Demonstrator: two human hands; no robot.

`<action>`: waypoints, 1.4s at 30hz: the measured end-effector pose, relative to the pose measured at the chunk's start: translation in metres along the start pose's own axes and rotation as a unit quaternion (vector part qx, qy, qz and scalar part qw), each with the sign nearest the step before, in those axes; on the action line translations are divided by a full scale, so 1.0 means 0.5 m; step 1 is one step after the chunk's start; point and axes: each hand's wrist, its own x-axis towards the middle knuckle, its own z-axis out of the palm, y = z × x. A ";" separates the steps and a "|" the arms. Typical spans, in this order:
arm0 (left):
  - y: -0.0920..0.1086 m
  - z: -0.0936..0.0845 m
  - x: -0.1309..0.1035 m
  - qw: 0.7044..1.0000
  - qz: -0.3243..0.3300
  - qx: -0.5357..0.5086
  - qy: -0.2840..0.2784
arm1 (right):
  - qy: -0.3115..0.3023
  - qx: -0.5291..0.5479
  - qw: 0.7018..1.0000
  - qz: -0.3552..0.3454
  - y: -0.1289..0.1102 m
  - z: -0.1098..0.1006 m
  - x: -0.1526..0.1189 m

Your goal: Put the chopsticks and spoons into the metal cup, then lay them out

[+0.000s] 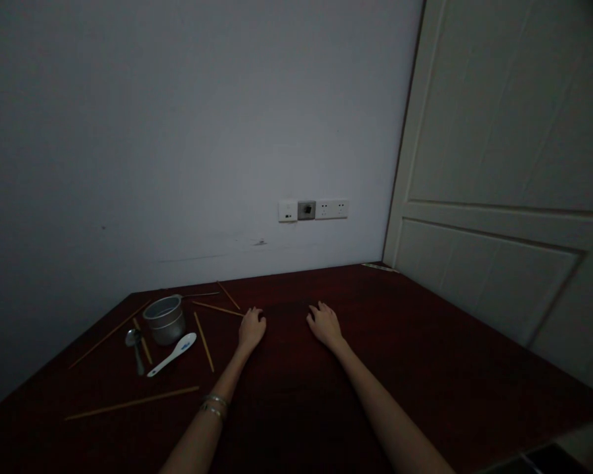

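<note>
My left hand point(252, 328) rests on the dark red table with its fingers loosely bent and apart, holding nothing. The end of a wooden chopstick point(217, 308) lies right beside it; whether they touch I cannot tell. Another chopstick point(204, 342) lies a little to the left. My right hand point(325, 324) lies on the table across from the left one, fingers spread and nothing in them. Further left stands a grey metal pot point(165, 320). In front of it are a white spoon point(172, 354) with a blue mark and a metal spoon point(136, 349).
More chopsticks are scattered around the pot, one point(131, 403) near the front left. A thin metal rod or handle point(200, 294) extends right behind the pot. Wall sockets point(331, 209) sit above the table's back edge. A pale panelled door point(489, 243) borders the right side.
</note>
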 end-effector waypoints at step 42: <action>0.008 -0.015 -0.064 0.995 0.086 0.039 -0.011 | -0.014 -0.035 0.999 -0.010 0.009 0.011 0.001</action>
